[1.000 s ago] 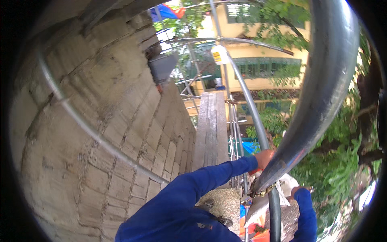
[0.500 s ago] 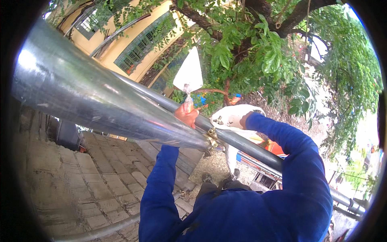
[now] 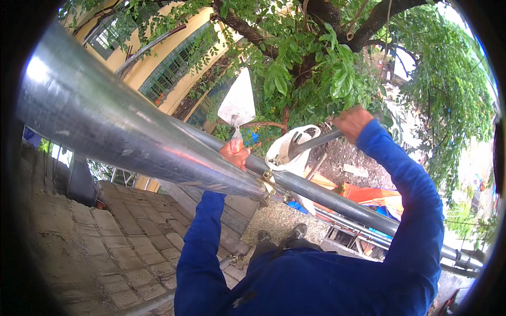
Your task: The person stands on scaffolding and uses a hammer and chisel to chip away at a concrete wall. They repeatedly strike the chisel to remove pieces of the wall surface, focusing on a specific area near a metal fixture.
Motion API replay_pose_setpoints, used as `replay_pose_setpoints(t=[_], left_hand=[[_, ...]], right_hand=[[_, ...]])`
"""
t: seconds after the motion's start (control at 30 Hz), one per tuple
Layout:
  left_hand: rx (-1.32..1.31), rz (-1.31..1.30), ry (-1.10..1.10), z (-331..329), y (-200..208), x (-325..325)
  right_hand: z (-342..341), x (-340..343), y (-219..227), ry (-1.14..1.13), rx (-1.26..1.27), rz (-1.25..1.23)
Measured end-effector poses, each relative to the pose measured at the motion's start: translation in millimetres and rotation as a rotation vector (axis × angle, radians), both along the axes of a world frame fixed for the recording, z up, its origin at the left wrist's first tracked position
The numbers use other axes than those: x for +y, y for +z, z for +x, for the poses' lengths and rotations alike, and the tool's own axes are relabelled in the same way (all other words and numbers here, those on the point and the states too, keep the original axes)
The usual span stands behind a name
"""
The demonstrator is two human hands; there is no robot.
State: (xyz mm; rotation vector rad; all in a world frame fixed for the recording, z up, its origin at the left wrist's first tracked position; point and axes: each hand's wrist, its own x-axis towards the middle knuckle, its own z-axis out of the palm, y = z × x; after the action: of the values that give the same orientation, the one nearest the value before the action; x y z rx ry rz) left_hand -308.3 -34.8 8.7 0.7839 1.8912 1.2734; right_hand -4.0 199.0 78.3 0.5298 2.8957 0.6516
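Observation:
In my left hand is a trowel, its pale triangular blade pointing up and its handle closed in my fingers. That hand is beside a large metal pipe. My right hand grips a long grey tool like a hammer, slanting down to the left. The tool's lower end lies inside the mouth of a white bag, so its shape is partly hidden. The bag hangs at a thinner pipe, near a brass-coloured clamp between the pipes.
The large metal pipe runs across from the upper left. Below it is a brick wall, and my feet stand on a rough slab. Leafy branches hang ahead. Orange sheeting lies lower down at right.
My right hand has come up out of the white bag, moving right, and now shows the long grey tool. The trowel stays in my left hand; the view has shifted slightly.

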Motion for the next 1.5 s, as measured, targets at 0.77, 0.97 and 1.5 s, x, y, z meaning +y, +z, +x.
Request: replay_pose_setpoints(t=[0.77, 0.97, 1.5], left_hand=[[0.343, 0.259, 0.197, -47, -34, -96], [0.568, 0.112, 0.376, -102, -21, -211], [0.707, -0.080, 0.746, -172, -31, -420]], right_hand=[[60, -253, 60, -0.430, 1.605, -1.011], [-11, -348, 34, -0.215, 1.901, -0.941], [-202, -437, -89, -0.343, 0.928, -1.477]])
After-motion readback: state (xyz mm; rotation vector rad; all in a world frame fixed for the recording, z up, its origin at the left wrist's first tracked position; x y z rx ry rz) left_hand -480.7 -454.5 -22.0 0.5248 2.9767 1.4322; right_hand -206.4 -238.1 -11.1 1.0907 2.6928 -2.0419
